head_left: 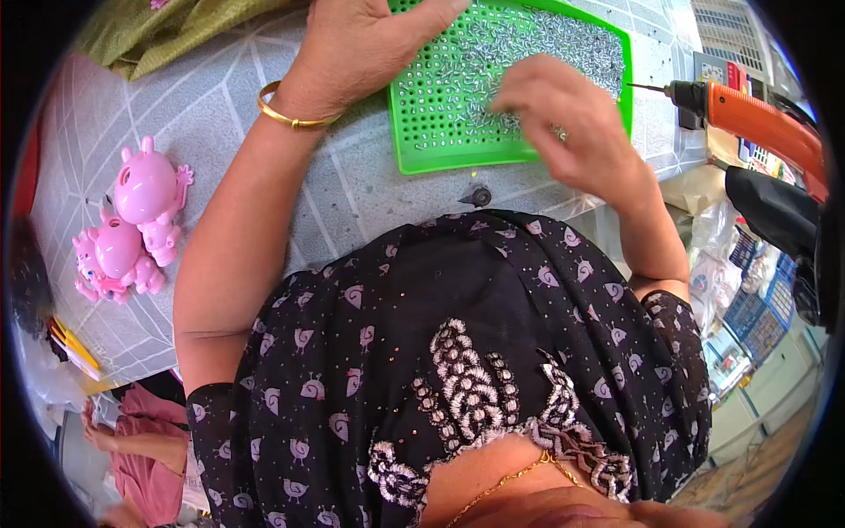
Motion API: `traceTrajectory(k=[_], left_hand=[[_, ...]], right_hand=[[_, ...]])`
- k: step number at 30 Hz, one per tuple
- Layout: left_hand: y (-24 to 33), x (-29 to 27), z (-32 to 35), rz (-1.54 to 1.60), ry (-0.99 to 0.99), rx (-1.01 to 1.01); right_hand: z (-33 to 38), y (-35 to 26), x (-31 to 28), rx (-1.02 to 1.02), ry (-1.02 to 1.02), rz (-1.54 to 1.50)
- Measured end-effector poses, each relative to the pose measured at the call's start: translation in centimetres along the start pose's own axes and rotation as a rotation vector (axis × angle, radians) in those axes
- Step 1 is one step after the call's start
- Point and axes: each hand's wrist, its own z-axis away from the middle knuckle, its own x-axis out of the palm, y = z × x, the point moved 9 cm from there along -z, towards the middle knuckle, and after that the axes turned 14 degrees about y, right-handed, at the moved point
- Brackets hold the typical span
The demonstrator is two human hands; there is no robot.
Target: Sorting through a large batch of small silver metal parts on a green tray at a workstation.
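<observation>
A bright green perforated tray (493, 159) with raised walls lies on the table in front of me. Small silvery screws (563, 48) are heaped at its far right and scattered over its holes, several of which have screws standing in them. My left hand (365, 44) lies across the tray's left wall, its thumb side reaching over the holes; the other fingers are cut off by the upper edge. Over the right half of the tray hovers my right hand (572, 123), fingers bent down toward the screws. Motion smears its thumb and fingertips, so any screw in them cannot be made out.
Pink plastic animal figures (145, 189) stand on the grey patterned table (343, 207) at left. An orange electric screwdriver (757, 119) points leftward at the tray. A small dark part (480, 195) lies near the table edge. Another person's legs (150, 422) show lower left; blue baskets (764, 308) stand at right.
</observation>
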Motion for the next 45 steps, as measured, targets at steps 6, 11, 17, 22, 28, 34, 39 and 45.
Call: traceTrajectory(k=[6,11,17,22,28,34,39,45], left_hand=[[0.6,0.2,0.5,-0.017,-0.144,-0.206],[0.6,0.3,0.8,0.024,-0.153,-0.341],[1.9,-0.1,0.2,-0.025,-0.113,-0.2],[2.5,-0.5,0.1,-0.085,-0.095,-0.08],[1.4,0.1,0.3,0.024,-0.132,-0.228],[2.2,-0.2,0.1,-0.043,-0.108,-0.155],[0.2,0.2,0.8,0.043,-0.15,-0.379],[2.0,0.0,0.2,-0.012,-0.122,-0.155]], right_hand=[[1.6,2.9,-3.9,0.213,0.096,0.106],[2.3,2.9,-2.9,0.215,-0.003,0.063],[-0.8,1.0,-1.0,0.142,0.091,-0.011],[-3.8,0.1,0.6,0.076,0.011,-0.031],[-1.9,1.0,-3.4,-0.429,0.498,-0.409],[1.1,2.4,-2.0,0.099,-0.16,-0.003],[1.1,1.3,-1.3,0.061,-0.092,-0.06],[-0.2,0.9,0.6,0.039,-0.032,-0.06]])
